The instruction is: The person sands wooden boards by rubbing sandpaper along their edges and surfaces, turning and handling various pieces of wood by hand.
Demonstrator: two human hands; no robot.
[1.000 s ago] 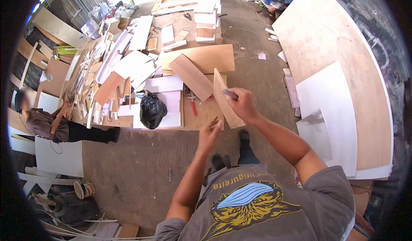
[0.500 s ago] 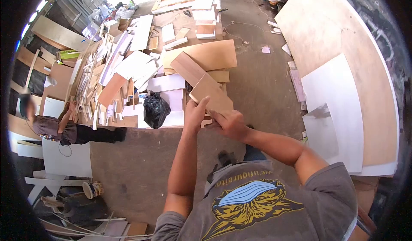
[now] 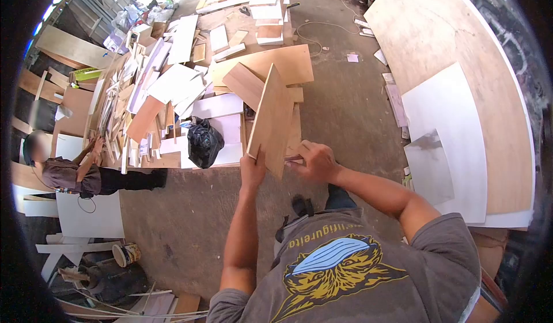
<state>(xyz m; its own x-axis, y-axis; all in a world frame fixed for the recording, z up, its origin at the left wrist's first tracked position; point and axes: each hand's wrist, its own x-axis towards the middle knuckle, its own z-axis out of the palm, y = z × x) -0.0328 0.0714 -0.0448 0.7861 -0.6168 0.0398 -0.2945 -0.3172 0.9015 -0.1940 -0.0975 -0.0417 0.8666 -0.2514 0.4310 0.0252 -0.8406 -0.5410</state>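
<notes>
A light wooden board point(image 3: 272, 118) is tilted upright over the front edge of the workbench. My left hand point(image 3: 253, 170) grips its lower left edge, with the thumb on the near face. Just right of the board's lower end, my right hand point(image 3: 315, 160) is closed round a small dark stick-like tool point(image 3: 294, 158); its exact kind is hard to make out. Behind the held board lie a brown wooden board point(image 3: 244, 83) and a wider plywood piece point(image 3: 294, 65). A black plastic bag point(image 3: 204, 143) rests on white panels to the left.
Scrap strips and panels point(image 3: 147, 117) cover the bench's left side, where another person point(image 3: 72, 173) stands. Large sheets point(image 3: 449, 127) lean at the right. A cable point(image 3: 314, 26) lies on the floor point(image 3: 351, 110). A bucket point(image 3: 126, 254) is at lower left.
The held board has gone from my right hand to my left hand and been turned to stand more upright. My right hand has moved down beside its lower end, still holding the tool.
</notes>
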